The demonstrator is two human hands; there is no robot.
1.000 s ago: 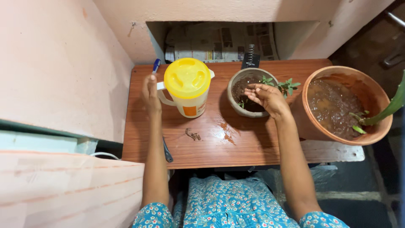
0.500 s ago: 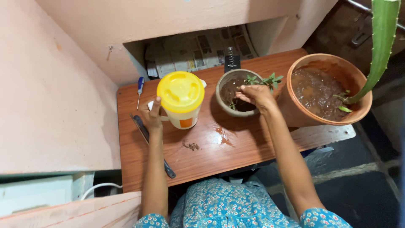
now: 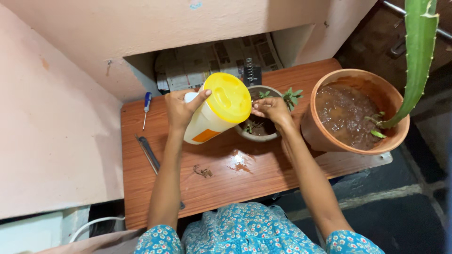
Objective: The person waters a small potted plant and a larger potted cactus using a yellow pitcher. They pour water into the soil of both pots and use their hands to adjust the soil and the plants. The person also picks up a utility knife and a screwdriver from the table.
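- left hand (image 3: 179, 109) is wrapped round the handle of a cream plastic jug with a yellow lid (image 3: 217, 113), lifted and tipped to the right, lid end just over the rim of the small grey clay pot (image 3: 246, 136)
- right hand (image 3: 269, 109) sits over that pot, fingertips pinched together by the little green seedling (image 3: 288, 96); can't tell if it's gripping it
- big terracotta pot of wet soil (image 3: 329, 141) is further right on the brown wooden table (image 3: 221, 183)
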